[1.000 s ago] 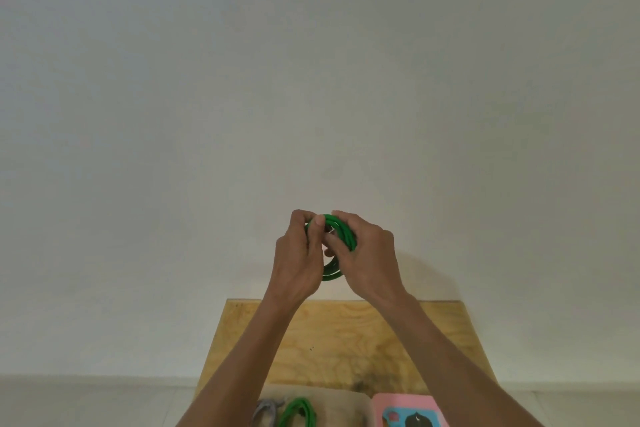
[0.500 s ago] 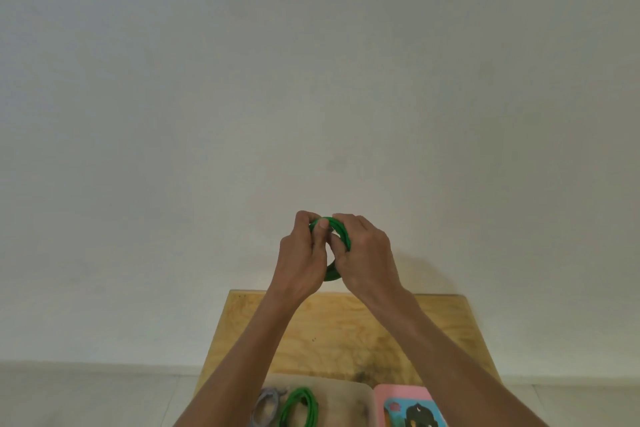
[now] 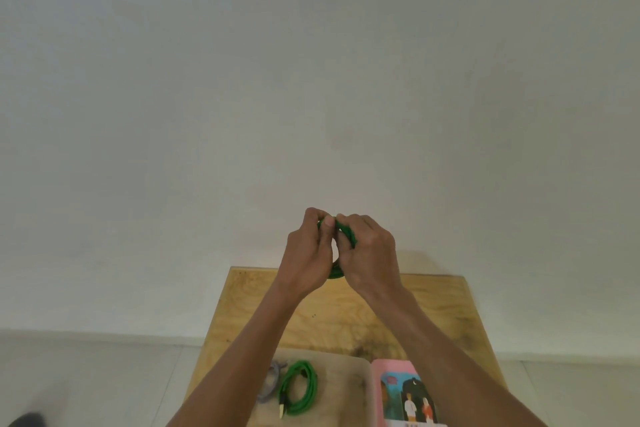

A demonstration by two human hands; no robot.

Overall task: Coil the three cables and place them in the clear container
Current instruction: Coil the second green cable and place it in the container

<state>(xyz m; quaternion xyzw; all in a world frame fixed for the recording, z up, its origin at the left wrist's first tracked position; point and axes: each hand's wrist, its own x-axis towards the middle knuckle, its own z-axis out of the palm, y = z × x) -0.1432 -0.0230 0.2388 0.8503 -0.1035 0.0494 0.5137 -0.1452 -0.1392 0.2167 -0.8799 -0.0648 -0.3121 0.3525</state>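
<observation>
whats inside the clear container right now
A coiled green cable and a grey cable beside it. The left forearm covers part of the clear container.

Both arms reach out in front, bare, with the wrists close together. The left hand (image 3: 308, 253) and the right hand (image 3: 369, 250) are held up side by side, touching, fingers curled tight around a small green cable (image 3: 346, 232).
</observation>
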